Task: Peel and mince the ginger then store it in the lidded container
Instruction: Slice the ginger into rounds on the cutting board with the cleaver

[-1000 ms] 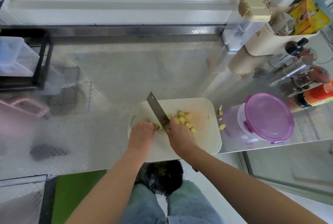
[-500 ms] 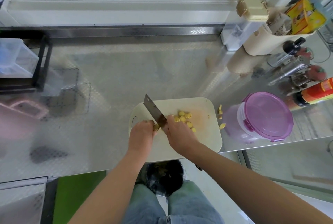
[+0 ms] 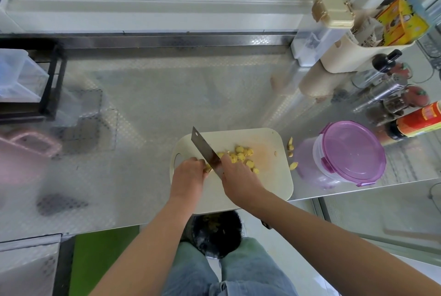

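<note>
Ginger (image 3: 241,156) chunks on board (image 3: 269,176), one piece pinched under left hand (image 3: 188,176) | firm, light, likely slick when cut; steady by its uncut end | right hand (image 3: 238,177) grips knife (image 3: 205,150) | lidded container (image 3: 346,152) just right of board

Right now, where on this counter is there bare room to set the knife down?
Widest bare patch: the counter between the black rack, the back rail and the cutting board. Crowded on the right: purple-lidded container, ginger scraps, bottles and jars.

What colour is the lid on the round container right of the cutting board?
Translucent purple: the lid shows best in the head view, the only one.
</note>
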